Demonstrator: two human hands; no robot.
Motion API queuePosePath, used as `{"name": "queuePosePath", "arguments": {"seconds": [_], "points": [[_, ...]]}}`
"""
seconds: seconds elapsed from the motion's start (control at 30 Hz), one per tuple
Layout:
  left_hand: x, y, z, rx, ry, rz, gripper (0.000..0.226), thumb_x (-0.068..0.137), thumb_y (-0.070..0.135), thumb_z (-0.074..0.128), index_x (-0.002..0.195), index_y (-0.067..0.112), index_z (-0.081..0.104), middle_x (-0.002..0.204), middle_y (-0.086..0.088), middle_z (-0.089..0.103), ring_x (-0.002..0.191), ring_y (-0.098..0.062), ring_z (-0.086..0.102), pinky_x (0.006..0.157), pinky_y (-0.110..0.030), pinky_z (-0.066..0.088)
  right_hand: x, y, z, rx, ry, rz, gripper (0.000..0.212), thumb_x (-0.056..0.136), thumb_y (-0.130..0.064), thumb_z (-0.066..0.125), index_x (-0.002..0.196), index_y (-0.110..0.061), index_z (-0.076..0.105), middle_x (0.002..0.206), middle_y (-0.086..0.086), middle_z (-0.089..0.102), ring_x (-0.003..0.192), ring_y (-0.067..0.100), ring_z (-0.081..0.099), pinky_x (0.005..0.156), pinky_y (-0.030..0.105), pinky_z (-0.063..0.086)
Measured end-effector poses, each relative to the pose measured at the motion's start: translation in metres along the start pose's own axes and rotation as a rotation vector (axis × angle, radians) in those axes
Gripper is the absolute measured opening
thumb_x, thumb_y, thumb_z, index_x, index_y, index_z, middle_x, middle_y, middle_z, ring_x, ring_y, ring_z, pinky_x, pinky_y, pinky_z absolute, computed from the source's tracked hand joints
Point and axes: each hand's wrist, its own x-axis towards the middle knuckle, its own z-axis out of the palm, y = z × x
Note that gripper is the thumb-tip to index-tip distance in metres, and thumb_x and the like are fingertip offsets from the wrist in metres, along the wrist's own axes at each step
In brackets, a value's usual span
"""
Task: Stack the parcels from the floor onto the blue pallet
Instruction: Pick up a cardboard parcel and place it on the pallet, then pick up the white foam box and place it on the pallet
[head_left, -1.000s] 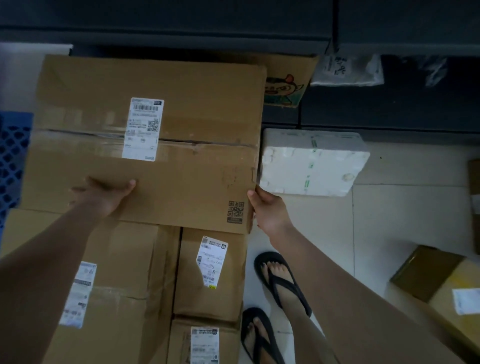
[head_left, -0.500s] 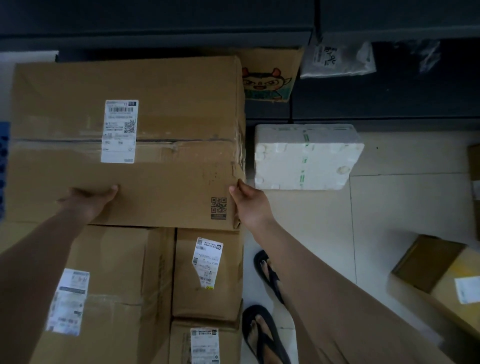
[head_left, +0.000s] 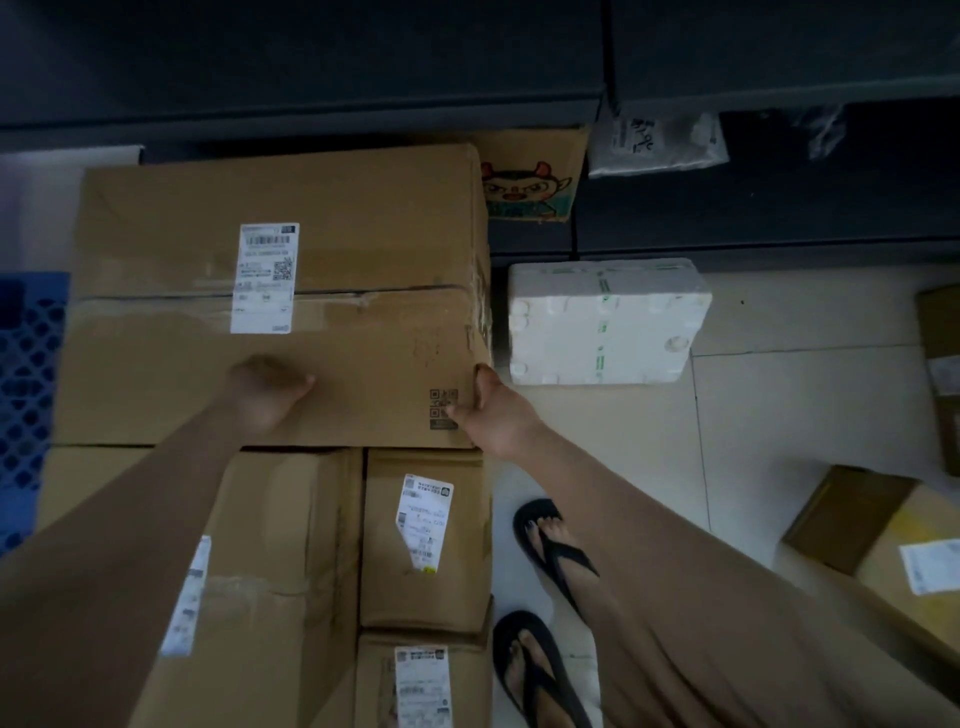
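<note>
The box (head_left: 322, 260) has slid left toward the pallet (head_left: 26, 395) and squares on the stack (head_left: 280, 545), long axis left-right. The left hand (head_left: 265, 395) rests on its top, fingers too blurred to tell. The right hand (head_left: 491, 410) pinches the near-right corner, thumb on top, clear of the foam box (head_left: 608, 322).

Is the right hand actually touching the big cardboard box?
Touching. The head view shows the right hand at the near right corner of the big cardboard box, one finger on top by the QR code, another against the side edge.
</note>
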Motion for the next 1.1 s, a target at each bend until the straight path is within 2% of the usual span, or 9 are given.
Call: {"name": "queuePosePath", "arguments": {"seconds": [0.13,0.2,0.27,0.37,0.5,0.67,0.87,0.97,1.1], "points": [[-0.035,0.037,0.004,-0.054,0.037,0.154,0.073,0.088,0.046,0.059,0.146,0.009,0.035,0.153,-0.012,0.034,0.135,-0.032,0.039,0.107,-0.036,0.034,-0.038,0.009,-0.038,-0.315,0.008,-0.085,0.059,0.094,-0.034,0.047,0.145,-0.015,0.026,0.137,0.012,0.05,0.12,0.028,0.051,0.088,0.029,0.041],[-0.056,0.056,0.01,-0.059,0.028,0.236,0.074,0.088,0.047,0.058,0.148,0.013,0.03,0.152,-0.011,0.035,0.131,-0.032,0.044,0.099,-0.032,0.038,-0.06,0.026,-0.063,-0.514,0.057,-0.074,0.055,0.095,-0.034,0.045,0.143,-0.014,0.03,0.134,0.014,0.052,0.117,0.03,0.052,0.085,0.031,0.044],[-0.081,0.08,0.017,-0.007,0.011,0.329,0.073,0.089,0.046,0.057,0.149,0.012,0.03,0.151,-0.012,0.038,0.128,-0.032,0.047,0.094,-0.03,0.04,-0.085,0.049,-0.089,-0.629,0.083,-0.02,0.051,0.095,-0.035,0.044,0.139,-0.011,0.037,0.134,0.015,0.051,0.119,0.031,0.051,0.092,0.037,0.047],[-0.123,0.119,0.033,0.069,-0.03,0.43,0.071,0.092,0.041,0.055,0.149,0.008,0.029,0.151,-0.014,0.037,0.132,-0.032,0.043,0.101,-0.034,0.039,-0.13,0.094,-0.121,-0.692,0.137,0.082,0.051,0.094,-0.036,0.045,0.137,-0.009,0.04,0.137,0.015,0.049,0.122,0.031,0.049,0.098,0.04,0.045],[-0.174,0.167,0.064,0.073,-0.096,0.559,0.05,0.093,0.031,0.056,0.134,0.005,0.047,0.13,-0.017,0.057,0.109,-0.03,0.057,0.086,-0.032,0.046,-0.193,0.17,-0.15,-0.672,0.181,0.238,0.055,0.094,-0.038,0.046,0.141,-0.011,0.037,0.145,0.012,0.044,0.131,0.028,0.044,0.105,0.037,0.038],[-0.213,0.217,0.11,0.1,-0.122,0.628,0.063,0.092,0.035,0.057,0.143,0.005,0.038,0.147,-0.014,0.041,0.13,-0.03,0.045,0.103,-0.031,0.039,-0.25,0.259,-0.184,-0.545,0.177,0.459,0.052,0.095,-0.03,0.048,0.14,-0.006,0.039,0.144,0.015,0.044,0.131,0.028,0.043,0.104,0.033,0.036],[-0.208,0.243,0.146,0.071,-0.144,0.515,0.064,0.091,0.036,0.058,0.143,0.004,0.038,0.146,-0.014,0.042,0.129,-0.03,0.045,0.104,-0.034,0.04,-0.258,0.312,-0.22,-0.525,0.108,0.487,0.044,0.1,-0.028,0.037,0.141,-0.011,0.041,0.148,0.01,0.037,0.136,0.026,0.036,0.106,0.028,0.031],[-0.195,0.238,0.156,0.012,-0.132,0.444,0.055,0.092,0.031,0.057,0.137,0.002,0.045,0.138,-0.015,0.051,0.12,-0.03,0.051,0.087,-0.028,0.04,-0.239,0.325,-0.232,-0.45,0.077,0.461,0.049,0.099,-0.032,0.041,0.139,-0.005,0.041,0.147,0.013,0.04,0.132,0.025,0.041,0.105,0.028,0.033],[-0.155,0.232,0.169,-0.046,-0.035,0.366,0.04,0.095,0.031,0.051,0.123,0.002,0.054,0.124,-0.017,0.059,0.101,-0.027,0.056,0.069,-0.026,0.036,-0.18,0.325,-0.254,-0.347,0.207,0.391,0.056,0.094,-0.04,0.049,0.139,-0.007,0.042,0.145,0.014,0.043,0.131,0.027,0.043,0.104,0.027,0.033]]}}
